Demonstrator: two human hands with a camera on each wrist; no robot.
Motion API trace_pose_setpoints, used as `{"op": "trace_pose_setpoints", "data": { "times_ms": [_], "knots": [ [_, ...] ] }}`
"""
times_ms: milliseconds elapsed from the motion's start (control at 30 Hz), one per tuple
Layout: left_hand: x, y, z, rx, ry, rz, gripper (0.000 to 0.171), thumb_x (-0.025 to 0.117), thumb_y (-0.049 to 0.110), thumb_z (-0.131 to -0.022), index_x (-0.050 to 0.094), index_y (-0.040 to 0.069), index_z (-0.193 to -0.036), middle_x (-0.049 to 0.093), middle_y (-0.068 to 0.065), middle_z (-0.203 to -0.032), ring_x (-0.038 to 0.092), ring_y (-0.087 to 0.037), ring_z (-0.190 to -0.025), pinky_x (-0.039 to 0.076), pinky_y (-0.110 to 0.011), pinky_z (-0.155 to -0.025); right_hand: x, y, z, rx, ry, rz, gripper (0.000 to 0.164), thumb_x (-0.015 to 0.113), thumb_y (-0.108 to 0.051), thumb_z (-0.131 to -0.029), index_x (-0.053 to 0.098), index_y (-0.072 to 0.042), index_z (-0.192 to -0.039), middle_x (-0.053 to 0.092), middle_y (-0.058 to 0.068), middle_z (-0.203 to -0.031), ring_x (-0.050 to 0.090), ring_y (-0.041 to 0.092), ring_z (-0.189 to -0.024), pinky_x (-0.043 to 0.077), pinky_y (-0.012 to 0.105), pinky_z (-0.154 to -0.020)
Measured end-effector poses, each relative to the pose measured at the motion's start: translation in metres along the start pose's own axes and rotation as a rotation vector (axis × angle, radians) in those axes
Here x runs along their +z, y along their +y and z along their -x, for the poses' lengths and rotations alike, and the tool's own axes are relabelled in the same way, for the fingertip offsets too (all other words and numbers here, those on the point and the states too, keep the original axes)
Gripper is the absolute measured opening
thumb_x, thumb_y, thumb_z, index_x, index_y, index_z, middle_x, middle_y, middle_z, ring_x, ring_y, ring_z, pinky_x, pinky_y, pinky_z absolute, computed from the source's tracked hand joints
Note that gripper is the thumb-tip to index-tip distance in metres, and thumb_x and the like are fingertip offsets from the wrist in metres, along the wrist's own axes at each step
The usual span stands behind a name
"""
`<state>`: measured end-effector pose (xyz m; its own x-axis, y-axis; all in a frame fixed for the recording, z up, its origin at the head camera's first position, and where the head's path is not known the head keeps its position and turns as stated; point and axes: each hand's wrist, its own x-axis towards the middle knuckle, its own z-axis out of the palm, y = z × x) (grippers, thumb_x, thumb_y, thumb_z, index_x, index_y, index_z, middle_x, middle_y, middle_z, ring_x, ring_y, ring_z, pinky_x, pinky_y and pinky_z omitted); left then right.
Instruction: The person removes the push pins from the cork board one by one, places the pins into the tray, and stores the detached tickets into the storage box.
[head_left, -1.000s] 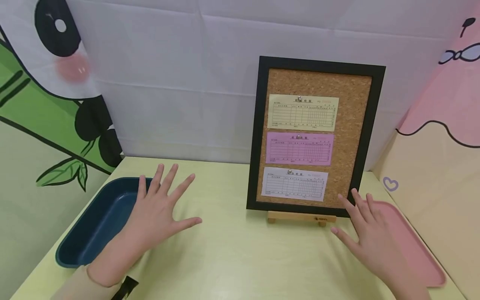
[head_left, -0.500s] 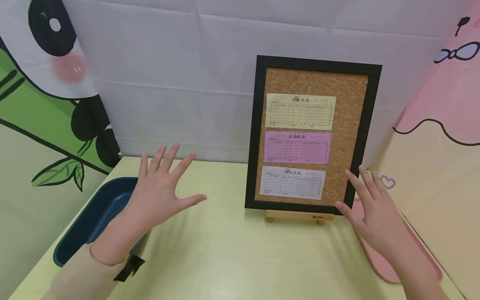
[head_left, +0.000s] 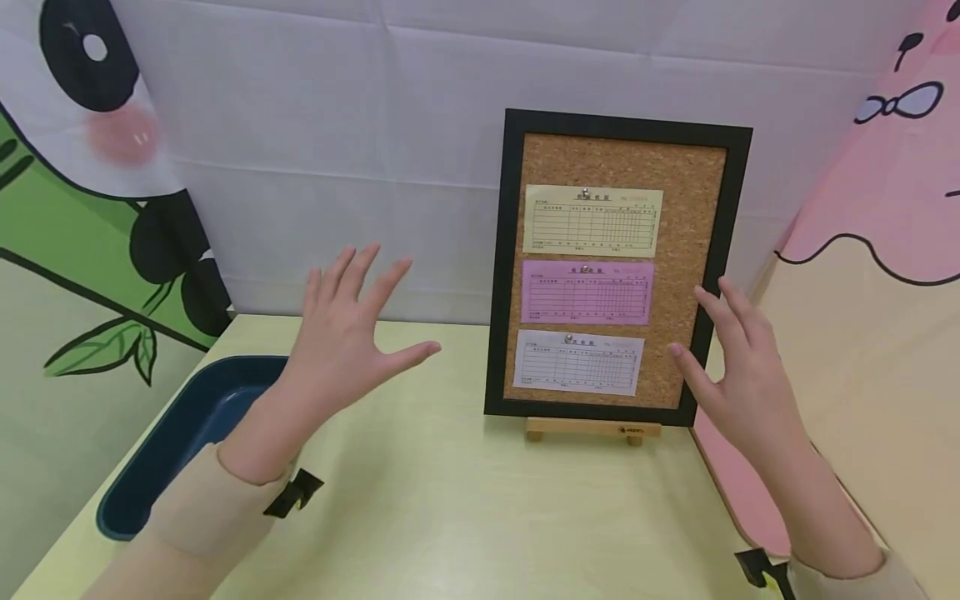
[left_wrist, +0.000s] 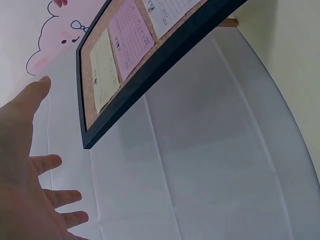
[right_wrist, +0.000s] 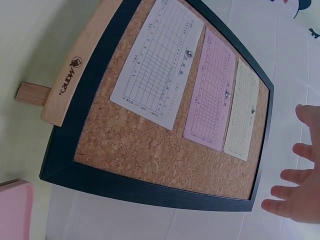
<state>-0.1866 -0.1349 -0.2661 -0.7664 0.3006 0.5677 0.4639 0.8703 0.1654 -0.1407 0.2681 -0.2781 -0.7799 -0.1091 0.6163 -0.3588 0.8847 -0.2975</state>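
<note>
A black-framed cork board (head_left: 692, 242) leans on a small wooden easel (head_left: 592, 428) at the back of the table. Pinned to it are three printed receipt slips: yellow (head_left: 592, 237), pink (head_left: 587, 304) and white (head_left: 576, 375). Each has a pushpin near its top edge. My left hand (head_left: 341, 346) hovers left of the board with fingers spread and nothing in it. Beside the board's right edge, my right hand (head_left: 742, 379) is raised, fingers apart, overlapping the frame in the head view. In the right wrist view its fingers (right_wrist: 295, 176) point toward the frame's top, holding nothing.
A dark blue tray (head_left: 131, 492) stands at the left of the pale yellow table (head_left: 480, 517), partly behind my left arm. A pink tray (head_left: 738, 483) lies at the right under my right forearm. Behind hangs a white cloth (head_left: 330, 117), with cartoon panels at both sides.
Both hands have risen higher, the left also drifting toward the right. The view has shifted slightly to the right. The board and slips stay as they were.
</note>
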Motion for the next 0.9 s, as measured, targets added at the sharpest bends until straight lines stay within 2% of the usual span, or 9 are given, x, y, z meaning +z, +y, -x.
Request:
{"op": "trace_pose_setpoints", "data": {
  "times_ms": [167, 300, 400, 700, 900],
  "knots": [
    [0.006, 0.005, -0.014, 0.010, 0.085, 0.105, 0.087, 0.075, 0.055, -0.071, 0.040, 0.019, -0.142, 0.030, -0.013, -0.149, 0.025, -0.037, -0.136, 0.018, -0.060, -0.107, 0.002, -0.005, -0.016, -0.090, 0.118, 0.002, 0.065, 0.067, -0.020, -0.087, 0.037, -0.015, -0.144, 0.027, 0.010, -0.153, 0.028, 0.036, -0.138, 0.032, 0.060, -0.102],
    [0.010, 0.011, -0.025, -0.014, 0.112, 0.175, 0.084, 0.076, 0.053, -0.072, 0.042, 0.019, -0.140, 0.031, -0.011, -0.149, 0.028, -0.035, -0.135, 0.023, -0.059, -0.106, 0.003, -0.009, -0.030, -0.168, 0.216, -0.024, 0.060, 0.069, -0.016, -0.086, 0.042, -0.011, -0.140, 0.036, 0.010, -0.148, 0.035, 0.035, -0.134, 0.034, 0.055, -0.103],
    [0.013, 0.016, -0.034, -0.030, 0.125, 0.214, 0.082, 0.076, 0.052, -0.073, 0.042, 0.018, -0.140, 0.031, -0.010, -0.149, 0.028, -0.034, -0.135, 0.024, -0.059, -0.105, 0.004, -0.012, -0.039, -0.189, 0.250, -0.037, 0.058, 0.069, -0.015, -0.085, 0.044, -0.011, -0.138, 0.039, 0.008, -0.147, 0.038, 0.034, -0.133, 0.035, 0.053, -0.103],
    [0.022, 0.030, -0.063, -0.048, 0.131, 0.298, 0.079, 0.073, 0.053, -0.075, 0.042, 0.018, -0.139, 0.031, -0.008, -0.149, 0.027, -0.029, -0.136, 0.024, -0.056, -0.106, 0.008, -0.014, -0.067, -0.241, 0.341, -0.047, 0.050, 0.066, -0.011, -0.087, 0.047, -0.006, -0.133, 0.049, 0.013, -0.138, 0.044, 0.031, -0.128, 0.037, 0.045, -0.105],
    [0.028, 0.037, -0.081, -0.066, 0.095, 0.348, 0.081, 0.071, 0.056, -0.076, 0.039, 0.020, -0.141, 0.025, -0.004, -0.152, 0.022, -0.026, -0.139, 0.023, -0.053, -0.108, 0.013, -0.014, -0.088, -0.256, 0.373, -0.038, 0.046, 0.064, -0.016, -0.090, 0.049, -0.005, -0.132, 0.055, 0.014, -0.131, 0.052, 0.030, -0.120, 0.041, 0.043, -0.100]
  ]
}}
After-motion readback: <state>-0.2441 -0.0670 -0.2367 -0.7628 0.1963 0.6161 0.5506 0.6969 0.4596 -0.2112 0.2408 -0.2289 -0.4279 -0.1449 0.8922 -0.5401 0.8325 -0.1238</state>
